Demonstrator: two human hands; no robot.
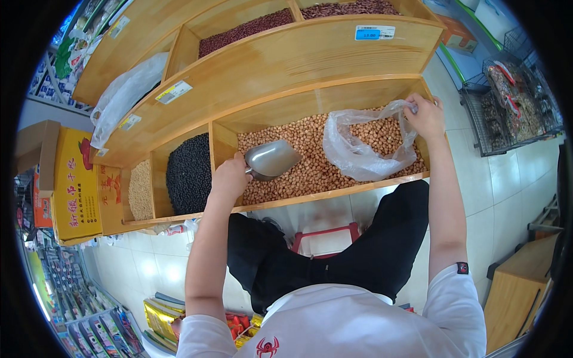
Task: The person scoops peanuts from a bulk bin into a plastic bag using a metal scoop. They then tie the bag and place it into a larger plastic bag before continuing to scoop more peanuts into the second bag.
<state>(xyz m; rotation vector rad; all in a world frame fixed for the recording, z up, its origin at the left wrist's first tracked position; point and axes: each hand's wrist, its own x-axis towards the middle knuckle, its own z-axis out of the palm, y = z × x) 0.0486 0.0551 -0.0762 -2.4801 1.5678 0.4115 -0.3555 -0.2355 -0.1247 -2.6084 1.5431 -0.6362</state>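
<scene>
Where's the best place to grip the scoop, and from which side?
The scoop is probably best held by its handle, coming from the left: the wide bowl reaches out to the right, and the left hand grips the opposite, narrow end.

- T-shirt [358, 325]: wht., loose cut, short slvs., soft folds across front.
- Chest emblem [267, 346]: sm., red, spider-shaped, w/ thin curved legs; wearer's L side.
- L sleeve [205, 337]: wht., ends abv. elbow.
- R sleeve [456, 304]: wht., similar cut.
- Sleeve tab [462, 268]: sm. blk. rect. w/ red motif, at R hem.
- Trousers [382, 235]: blk., roomy legs, fine ctr. seam.
- L grip [231, 178] & R grip [427, 117]: bare, incl. forearms [447, 197].
</scene>
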